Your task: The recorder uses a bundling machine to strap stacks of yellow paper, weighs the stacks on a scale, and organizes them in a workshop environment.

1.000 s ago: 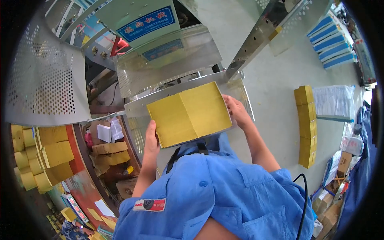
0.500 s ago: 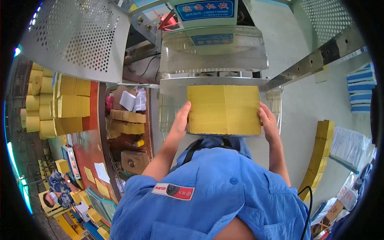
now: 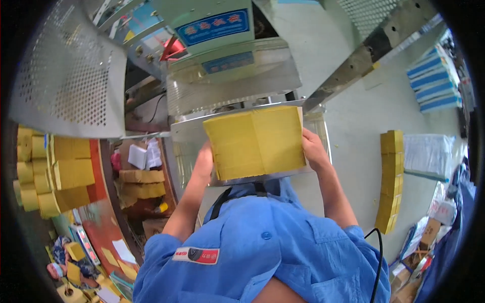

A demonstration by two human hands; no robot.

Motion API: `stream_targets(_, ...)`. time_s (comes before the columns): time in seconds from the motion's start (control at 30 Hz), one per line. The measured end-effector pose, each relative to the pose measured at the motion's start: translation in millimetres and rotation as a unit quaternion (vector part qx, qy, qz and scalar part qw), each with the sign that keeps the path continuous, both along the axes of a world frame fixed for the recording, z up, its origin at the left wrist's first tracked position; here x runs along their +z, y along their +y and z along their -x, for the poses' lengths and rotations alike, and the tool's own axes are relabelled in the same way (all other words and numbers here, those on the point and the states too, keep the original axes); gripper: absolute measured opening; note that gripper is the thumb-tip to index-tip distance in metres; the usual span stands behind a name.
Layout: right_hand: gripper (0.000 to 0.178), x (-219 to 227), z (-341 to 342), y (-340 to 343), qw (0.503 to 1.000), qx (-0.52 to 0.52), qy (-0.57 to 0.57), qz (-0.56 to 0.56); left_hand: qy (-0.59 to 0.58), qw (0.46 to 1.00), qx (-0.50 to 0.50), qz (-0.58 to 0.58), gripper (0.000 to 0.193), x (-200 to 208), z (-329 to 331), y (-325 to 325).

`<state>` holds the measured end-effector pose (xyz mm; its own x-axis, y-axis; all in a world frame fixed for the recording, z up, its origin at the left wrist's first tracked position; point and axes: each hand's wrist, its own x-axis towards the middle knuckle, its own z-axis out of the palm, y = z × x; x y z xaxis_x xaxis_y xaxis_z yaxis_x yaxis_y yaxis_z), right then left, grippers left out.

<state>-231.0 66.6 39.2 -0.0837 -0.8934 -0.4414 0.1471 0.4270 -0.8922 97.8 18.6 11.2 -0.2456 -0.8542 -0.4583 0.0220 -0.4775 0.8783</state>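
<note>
A thick rectangular stack of yellow paper [image 3: 257,144] is held between my two hands, with a faint crease running down its middle. My left hand [image 3: 203,160] presses on its left edge, its fingers partly hidden. At the right edge my right hand [image 3: 314,146] grips the stack, thumb near the top face. Beneath and behind the stack lies the metal table [image 3: 188,132] of a machine; whether the stack rests on it I cannot tell. Beyond it, a clear plastic cover [image 3: 232,76] slopes over the machine's front.
A perforated metal guard [image 3: 76,76] stands at the left, and a metal bar [image 3: 366,53] slants at the right. Yellow paper stacks [image 3: 73,171] sit on a red table [image 3: 96,222]. On the right floor is a row of yellow blocks [image 3: 390,182]. Another person [image 3: 60,262] sits far left.
My view has swung to the right and tilted, so the machine and stack appear further left and slanted. Both hands keep their hold on the stack of yellow paper.
</note>
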Motion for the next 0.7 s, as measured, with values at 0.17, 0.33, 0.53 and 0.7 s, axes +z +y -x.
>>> stream_targets(0.17, 0.033, 2.7, 10.0, -24.3, 0.985, -0.069, -0.071, 0.142, 0.044, 0.990, -0.015, 0.134, 0.042, 19.7, 21.7, -6.0)
stream_targets(0.33, 0.037, -26.9, 15.3, -38.3, 0.963, -0.180, -0.129, 0.153, 0.125, 0.987, 0.061, 0.085, 0.044, -0.7, 55.2, -12.0)
stream_targets(0.53, 0.025, -38.3, 8.6, -39.6, 0.942, -0.287, -0.086, 0.152, 0.128, 0.988, 0.050, 0.074, 0.045, 20.6, 66.2, -26.6)
stream_targets(0.7, 0.016, -46.0, 31.1, -25.9, 0.936, -0.303, 0.089, 0.154, 0.082, 0.990, -0.007, 0.112, 0.046, 10.9, 70.9, -25.9)
